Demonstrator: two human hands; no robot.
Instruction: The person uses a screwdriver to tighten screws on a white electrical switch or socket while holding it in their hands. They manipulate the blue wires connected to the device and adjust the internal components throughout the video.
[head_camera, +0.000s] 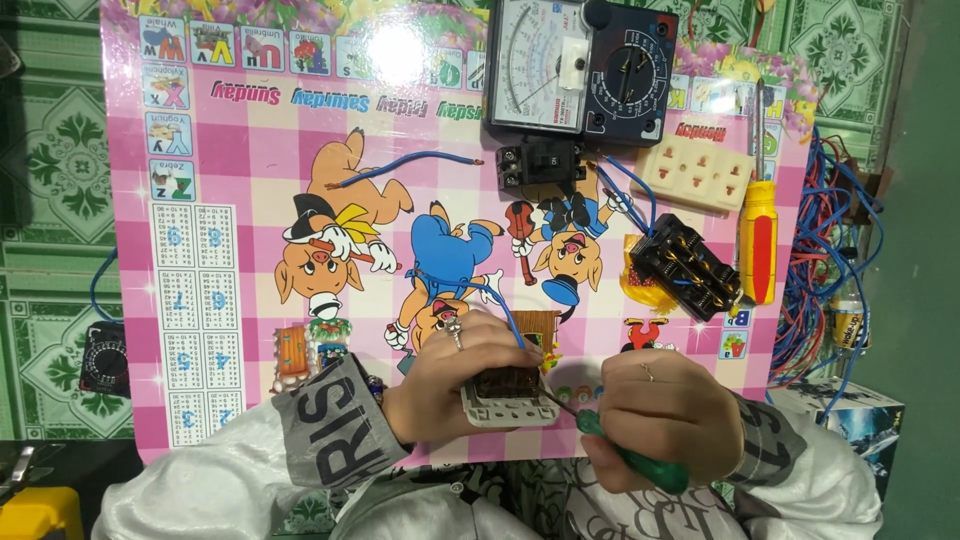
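1. My left hand (455, 375) is closed around a small beige switch plate (510, 400), fingers curled over its top edge; a ring shows on one finger; the plate sits low on the board, near its bottom edge, tilted slightly.
2. My right hand (665, 410) is wrapped tight around a green-handled screwdriver (630, 460); the thin shaft runs up and left, and its tip meets the right side of the switch plate.
3. A blue wire (505, 322) rises from behind the left fingers and runs up across the board; whether it is joined to the plate I cannot tell.
4. Both hands work over a pink checked board (230, 180) printed with cartoon pigs, lying flat on green patterned tiles (50, 150).
5. Further up and right on the board: a black terminal block (685, 265) with blue wires attached; just beside it, a yellow and red screwdriver (758, 240); above these, a cream socket strip (695, 175).
6. At the top edge: a dark dial meter (580, 65), with a small black breaker (540, 163) just below it.
7. A tangle of blue and red wires (820, 260) lies off the right edge of the board.
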